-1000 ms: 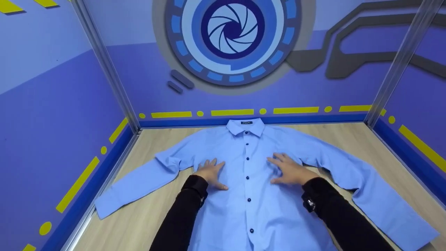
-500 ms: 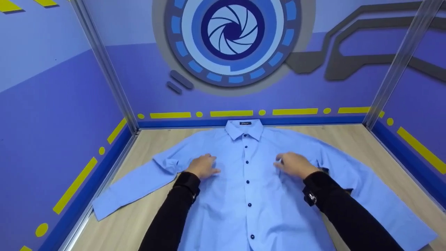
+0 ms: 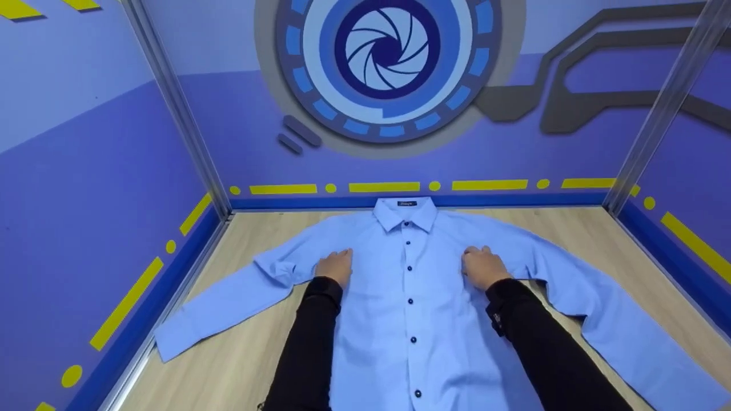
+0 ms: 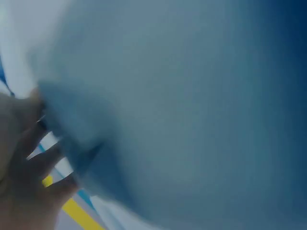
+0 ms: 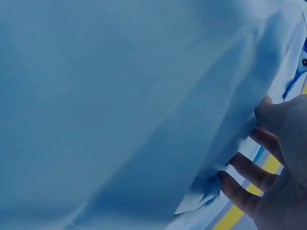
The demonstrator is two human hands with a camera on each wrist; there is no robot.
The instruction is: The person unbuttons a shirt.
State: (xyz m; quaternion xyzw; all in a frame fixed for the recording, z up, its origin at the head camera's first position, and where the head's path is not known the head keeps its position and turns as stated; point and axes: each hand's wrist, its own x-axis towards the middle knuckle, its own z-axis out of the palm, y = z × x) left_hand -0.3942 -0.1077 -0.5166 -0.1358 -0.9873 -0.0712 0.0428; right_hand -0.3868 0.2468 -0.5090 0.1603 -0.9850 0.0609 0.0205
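A light blue button-up shirt [image 3: 377,308] lies face up with its collar at the back and its sleeves spread out. My left hand [image 3: 336,267] pinches the fabric at the chest on the left side, below the shoulder. On the other side of the button row, my right hand [image 3: 483,267] grips the cloth at about the same height. Shirt fabric [image 4: 172,105] fills most of the left wrist view, bunched at the fingertips. In the right wrist view, folds of the shirt [image 5: 144,110] run toward the thumb and fingers. The lower hem is out of frame.
The shirt rests on a wood-grain table [image 3: 228,365]. A blue back wall [image 3: 457,148] stands right behind the collar, with side walls to the left [image 3: 74,200] and right [image 3: 697,171]. Metal posts [image 3: 188,131] mark the corners.
Both hands have gone from spread fingers over the chest to gripping the fabric at its sides. They have moved slightly outward and up the shirt. The shirt front looks drawn narrower.
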